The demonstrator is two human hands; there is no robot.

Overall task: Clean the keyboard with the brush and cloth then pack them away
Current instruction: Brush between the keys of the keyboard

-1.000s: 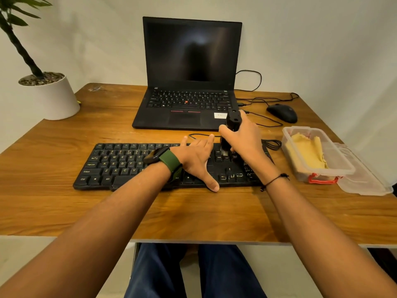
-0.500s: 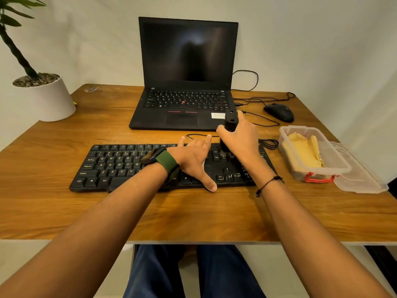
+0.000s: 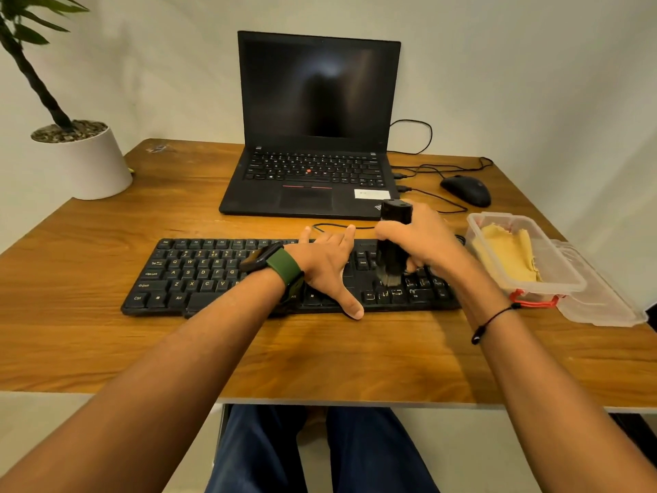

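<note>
Keyboard [image 3: 213, 275]: brush [image 3: 393, 243] bristles seemingly touching keys, right hand [image 3: 423, 240] gripping.

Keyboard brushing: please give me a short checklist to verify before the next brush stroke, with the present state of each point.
1. Brush gripped firmly by the right hand: ok, fingers curl round the black barrel.
2. Bristles on the keys: ok, the tuft meets the keyboard near the arrow keys.
3. Keyboard held steady: ok, the left hand presses flat on it, fingers straight.
4. Cloth ready for the wiping step: ok, it lies in the open container.
5. Lid at hand for packing: ok, it lies beside the container.
6. Dust left between keys: cannot tell.
</note>
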